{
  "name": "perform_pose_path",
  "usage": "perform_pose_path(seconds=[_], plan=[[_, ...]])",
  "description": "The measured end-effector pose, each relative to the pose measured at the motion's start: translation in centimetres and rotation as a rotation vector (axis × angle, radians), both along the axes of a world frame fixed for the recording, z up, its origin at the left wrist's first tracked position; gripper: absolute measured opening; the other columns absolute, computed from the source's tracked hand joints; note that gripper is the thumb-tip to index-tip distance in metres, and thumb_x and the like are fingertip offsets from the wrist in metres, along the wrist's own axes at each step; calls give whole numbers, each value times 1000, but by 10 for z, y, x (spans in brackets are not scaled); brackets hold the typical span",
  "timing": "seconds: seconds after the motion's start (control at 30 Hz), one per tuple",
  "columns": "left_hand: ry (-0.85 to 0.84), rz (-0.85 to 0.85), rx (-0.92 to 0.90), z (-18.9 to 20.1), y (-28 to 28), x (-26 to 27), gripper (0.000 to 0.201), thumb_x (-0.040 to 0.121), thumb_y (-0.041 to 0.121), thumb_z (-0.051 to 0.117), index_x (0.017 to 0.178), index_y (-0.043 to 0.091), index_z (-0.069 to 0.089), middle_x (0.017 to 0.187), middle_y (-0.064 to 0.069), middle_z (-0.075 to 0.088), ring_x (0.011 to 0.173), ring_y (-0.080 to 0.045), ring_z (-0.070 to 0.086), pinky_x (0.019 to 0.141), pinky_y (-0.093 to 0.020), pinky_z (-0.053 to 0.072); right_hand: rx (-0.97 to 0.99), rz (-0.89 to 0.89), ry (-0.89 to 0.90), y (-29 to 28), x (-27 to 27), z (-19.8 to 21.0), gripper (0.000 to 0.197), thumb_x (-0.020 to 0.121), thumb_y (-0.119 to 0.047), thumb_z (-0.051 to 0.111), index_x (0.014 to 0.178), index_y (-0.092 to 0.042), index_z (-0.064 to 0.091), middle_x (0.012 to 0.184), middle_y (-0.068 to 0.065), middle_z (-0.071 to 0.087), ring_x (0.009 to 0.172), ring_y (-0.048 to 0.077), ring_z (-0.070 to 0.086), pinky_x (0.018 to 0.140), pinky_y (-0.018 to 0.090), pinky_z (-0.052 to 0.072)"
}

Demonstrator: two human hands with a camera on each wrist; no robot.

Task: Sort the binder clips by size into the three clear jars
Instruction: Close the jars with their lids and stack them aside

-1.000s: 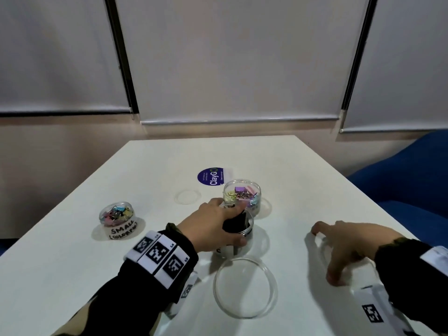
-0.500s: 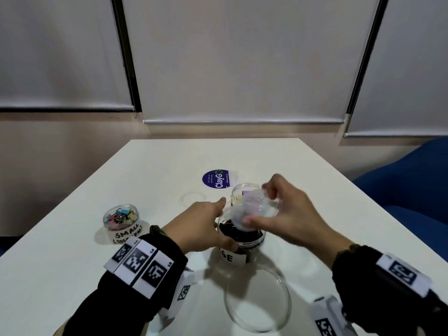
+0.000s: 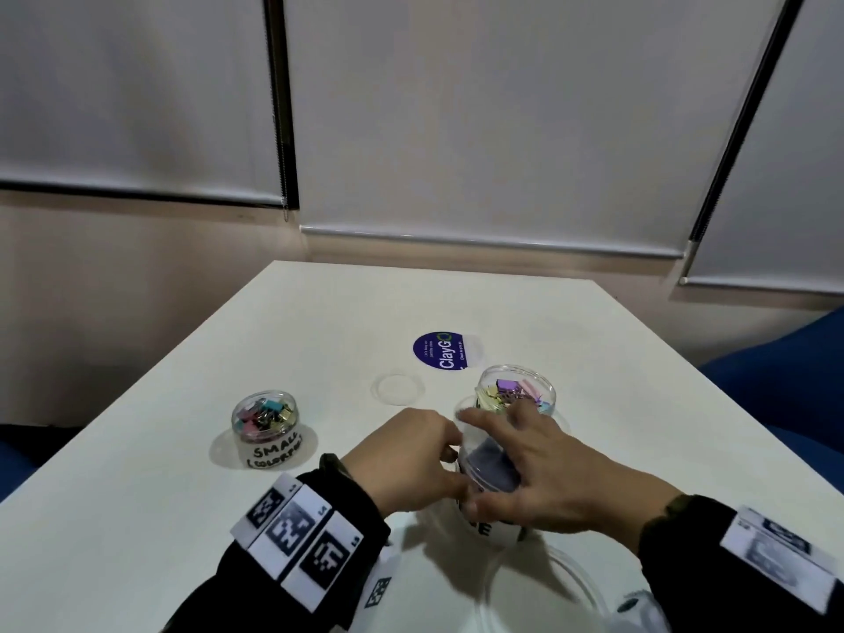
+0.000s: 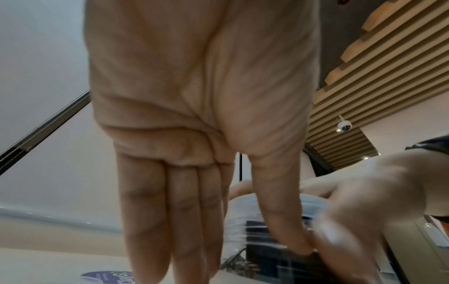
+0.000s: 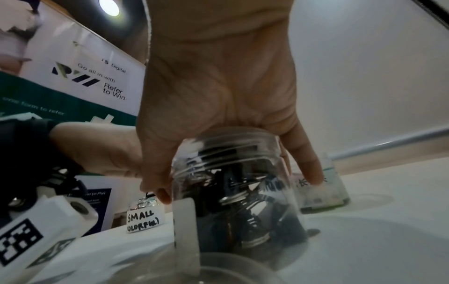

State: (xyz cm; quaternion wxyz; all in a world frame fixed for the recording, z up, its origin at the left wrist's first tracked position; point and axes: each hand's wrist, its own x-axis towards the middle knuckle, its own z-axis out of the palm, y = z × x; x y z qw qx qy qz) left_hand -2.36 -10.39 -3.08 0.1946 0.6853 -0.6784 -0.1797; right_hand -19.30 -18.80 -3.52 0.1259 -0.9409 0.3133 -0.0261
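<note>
The large jar point(image 3: 486, 527) point(image 5: 243, 201) of black binder clips stands near the table's front, its white label partly hidden. My left hand point(image 3: 454, 463) point(image 4: 235, 259) holds its left side between thumb and fingers. My right hand point(image 3: 466, 463) point(image 5: 238, 188) sits on top of the jar, gripping a clear lid point(image 3: 475, 431) over the mouth with its fingers spread round the rim. The medium jar point(image 3: 518, 390) point(image 5: 320, 190) of pastel clips stands open just behind. The small jar point(image 3: 265, 420) point(image 5: 143, 217), labelled SMALL, holds coloured clips at the left.
A small clear lid point(image 3: 396, 389) lies on the white table point(image 3: 182, 472) behind my hands, beside a blue round sticker point(image 3: 440, 350). A wide clear lid point(image 3: 548, 587) lies at the front edge under my right wrist. A blue chair point(image 3: 799, 381) stands to the right.
My right hand left the table at the right, carried a clear lid over and lowered it onto the large jar. My left hand has stayed on that jar.
</note>
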Motion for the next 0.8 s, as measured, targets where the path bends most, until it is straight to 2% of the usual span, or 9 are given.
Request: perform_pose_path(seconds=[0.13,0.23,0.3,0.4,0.5,0.57,0.63,0.73,0.8], plan=[[-54,-54,31,0,1,-2,22,85,29,69,104,17,69,95,4,68,92,-10,62,74,-25,46,-51,45,164,1,4,5,96,58,-53,73,133,-50,14,116,-1,31,109,27,42,92,39,48],[-122,-74,52,-1,0,-3,22,88,29,65,101,12,67,86,0,65,82,-18,58,69,-30,41,-99,45,173,2,9,6,90,58,-46,72,130,-47,19,114,1,35,103,29,45,85,41,50],[-75,-77,55,-3,1,-1,21,88,27,64,103,13,68,83,0,65,74,-13,54,68,-29,41,-99,53,123,1,6,4,87,56,-45,71,128,-46,22,109,0,37,100,27,46,82,38,50],[60,-11,15,1,7,0,35,94,34,59,127,24,61,112,7,68,93,-6,61,79,-21,42,26,-12,-35,-6,-4,10,85,53,-43,74,123,-50,27,109,-2,38,98,21,49,80,33,51],[300,134,-114,7,12,-3,48,97,55,40,135,29,52,133,9,59,119,-8,56,100,-22,40,349,-70,-384,-6,-9,26,82,50,-34,81,116,-50,35,110,5,46,82,19,62,63,33,57],[557,205,-139,11,14,-8,59,89,72,28,124,33,56,118,8,66,106,-12,63,96,-35,49,538,-32,-580,1,-5,37,80,51,-25,81,116,-44,39,98,11,55,66,16,63,54,29,52],[799,234,-68,15,16,-12,74,78,84,21,123,36,55,112,5,70,101,-17,67,92,-44,53,659,1,-692,10,2,43,81,48,-26,81,116,-40,40,96,12,59,70,20,64,55,32,51],[1158,201,-54,25,20,-20,68,87,77,21,120,35,63,113,-4,71,105,-28,67,96,-54,49,772,42,-826,21,15,47,79,48,-25,80,116,-37,40,100,13,61,77,23,66,61,37,55],[1295,210,-54,29,26,-22,62,90,70,27,109,31,71,107,-5,73,95,-27,69,94,-52,48,784,29,-879,28,24,47,79,50,-24,80,117,-38,40,103,12,61,79,19,67,66,37,58]])
